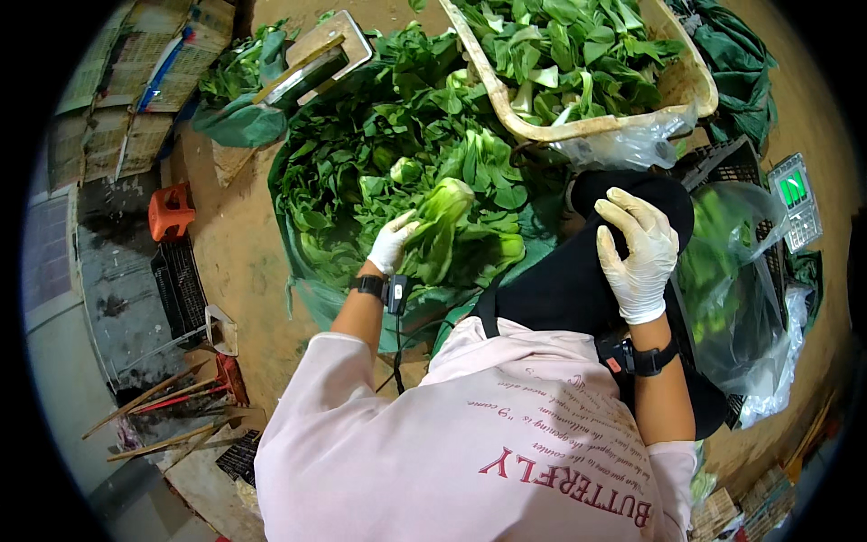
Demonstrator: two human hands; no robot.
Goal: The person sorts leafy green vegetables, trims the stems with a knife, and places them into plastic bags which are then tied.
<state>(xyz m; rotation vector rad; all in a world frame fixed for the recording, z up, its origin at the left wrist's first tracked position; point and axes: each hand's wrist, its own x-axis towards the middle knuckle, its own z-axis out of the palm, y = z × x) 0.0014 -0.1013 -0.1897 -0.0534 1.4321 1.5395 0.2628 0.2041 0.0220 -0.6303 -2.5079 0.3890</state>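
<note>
My left hand (392, 244), in a white glove, grips a head of bok choy (441, 217) with its pale base pointing up and away. Beneath it spreads a large heap of leafy bok choy (352, 149) on green cloth (283, 203). Over my dark-trousered knee hovers my right hand (641, 257), also gloved, its fingers apart and slightly curled around nothing. Just right of that hand, a clear plastic bag (736, 298) with greens inside rests on a black crate (722, 163).
A cream plastic tub (501, 104) of bok choy stands ahead of me, with thin plastic film on its near rim. Beside the bag is a scale display (795, 194). Leftward are an orange stool (171, 213), black crates (179, 289) and long-handled tools (172, 393).
</note>
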